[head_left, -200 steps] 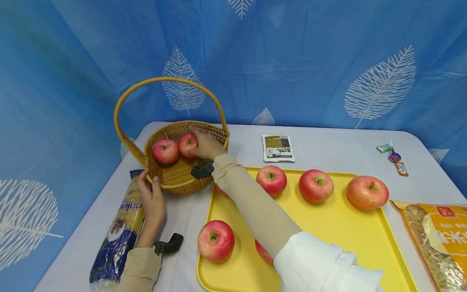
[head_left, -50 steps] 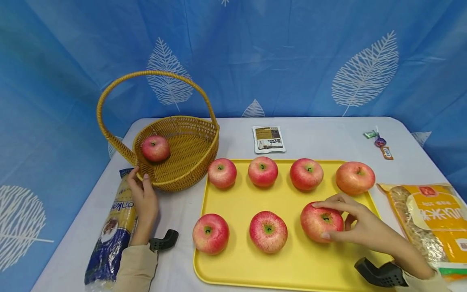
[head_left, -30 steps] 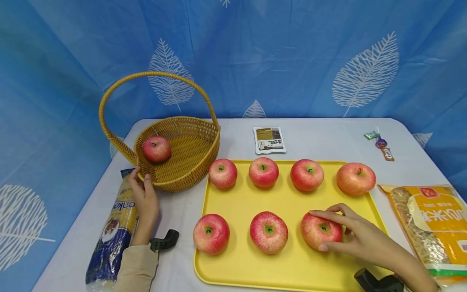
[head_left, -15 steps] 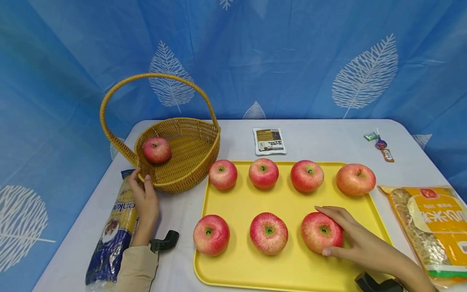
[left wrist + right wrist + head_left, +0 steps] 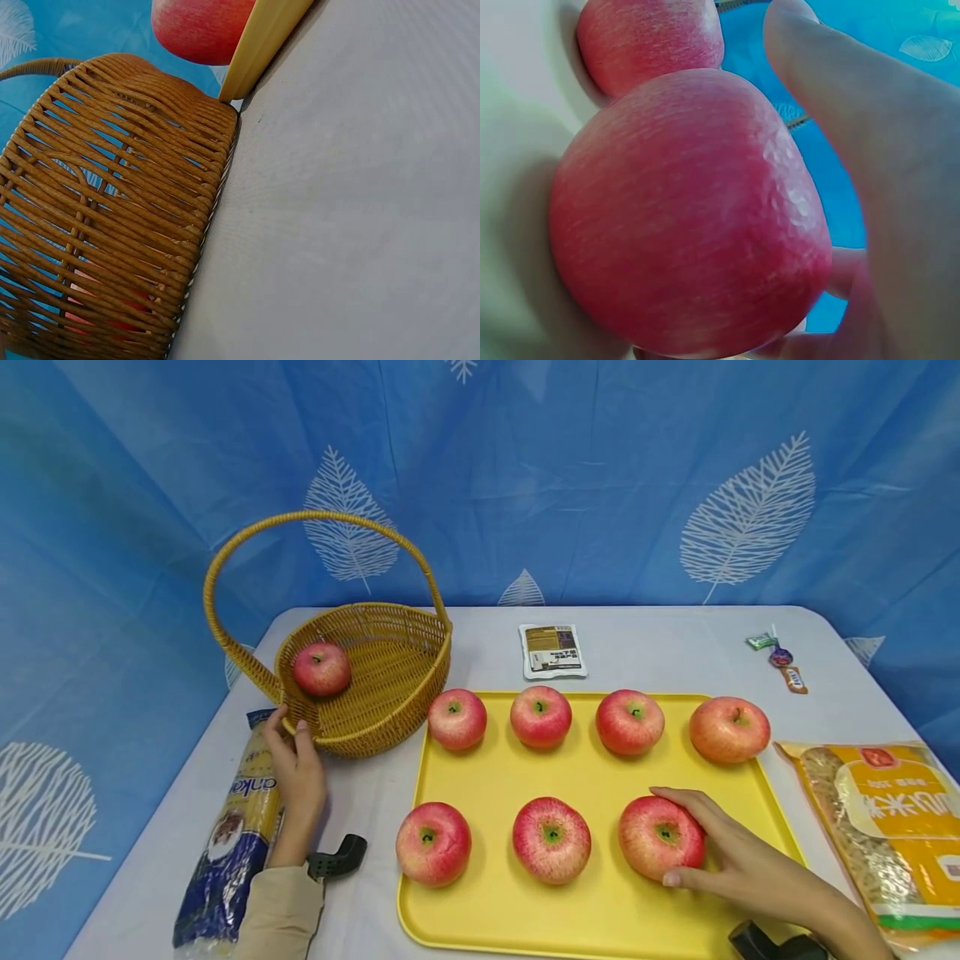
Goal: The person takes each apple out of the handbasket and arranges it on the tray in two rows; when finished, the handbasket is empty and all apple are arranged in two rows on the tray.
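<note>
My left hand [image 5: 297, 785] grips the near-left rim of the tan wicker basket [image 5: 386, 722], whose tall handle stands up. One red apple [image 5: 322, 669] sits inside it. On the yellow tray [image 5: 570, 922], my right hand [image 5: 738, 860] lies beside the front-right apple [image 5: 660, 837], fingers behind it and thumb at its near side. In the right wrist view the thumb [image 5: 855, 97] is spread off that apple [image 5: 690, 217], which rests on the tray. Several more apples stand in two rows there, among them the front-middle apple [image 5: 552, 841]. The left wrist view shows the basket's woven side [image 5: 112, 202], hiding the left fingers.
A blue-and-gold pasta bag [image 5: 232, 835] lies left of the left forearm. Behind the tray is a flat white-and-brown packet [image 5: 552, 652]. Small candies [image 5: 782, 657] lie at the back right, and an orange grain bag [image 5: 877, 827] flanks the tray's right side.
My right hand, earlier in the basket at one of two apples, later set an apple down at the tray's front right and loosened its fingers. The left hand has kept to the basket rim.
</note>
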The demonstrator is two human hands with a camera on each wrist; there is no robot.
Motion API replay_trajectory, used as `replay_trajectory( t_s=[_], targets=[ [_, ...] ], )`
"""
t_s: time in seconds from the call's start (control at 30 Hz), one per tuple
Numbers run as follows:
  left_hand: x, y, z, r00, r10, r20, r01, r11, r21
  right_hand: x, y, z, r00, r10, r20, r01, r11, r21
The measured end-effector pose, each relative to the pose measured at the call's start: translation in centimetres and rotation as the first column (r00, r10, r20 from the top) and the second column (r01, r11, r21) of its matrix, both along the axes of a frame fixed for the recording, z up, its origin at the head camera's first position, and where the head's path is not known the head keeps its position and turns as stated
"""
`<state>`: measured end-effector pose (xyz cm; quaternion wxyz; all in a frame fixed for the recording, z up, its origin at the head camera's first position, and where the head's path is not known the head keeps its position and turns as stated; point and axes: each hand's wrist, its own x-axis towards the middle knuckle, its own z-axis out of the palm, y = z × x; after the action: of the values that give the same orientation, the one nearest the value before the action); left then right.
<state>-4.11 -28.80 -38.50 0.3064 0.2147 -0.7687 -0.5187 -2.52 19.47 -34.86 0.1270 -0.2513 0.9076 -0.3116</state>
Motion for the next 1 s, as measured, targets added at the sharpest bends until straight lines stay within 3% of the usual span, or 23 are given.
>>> replay_trajectory(
  t_s=[0.27,0.43,0.63,0.83,1.0],
  targets=[
    [0.1,0.0,0.0,1.000,0.004,0.012,-0.004,1.000,-0.004,-0.3,0.5,0.2,1.000,0.028,0.008,-0.028,1.000,-0.001],
    [0.4,0.8,1.3,1.000,-0.007,0.004,0.007,1.000,0.006,-1.0,0.6,0.8,0.999,0.033,0.007,-0.033,0.999,0.002],
    [1.0,2.0,3.0,1.000,-0.001,0.016,0.001,1.000,-0.010,-2.2,0.4,2.2,0.995,0.026,-0.093,-0.026,1.000,-0.003],
    [1.1,2.2,3.2,1.000,-0.007,0.007,0.007,1.000,-0.003,-3.5,0.0,3.3,0.962,0.055,-0.267,-0.069,0.997,-0.044],
    [1.0,2.0,3.1,1.000,-0.008,0.004,0.008,1.000,-0.005,-5.1,-0.8,4.3,0.941,0.059,-0.334,-0.091,0.993,-0.081]
  ],
)
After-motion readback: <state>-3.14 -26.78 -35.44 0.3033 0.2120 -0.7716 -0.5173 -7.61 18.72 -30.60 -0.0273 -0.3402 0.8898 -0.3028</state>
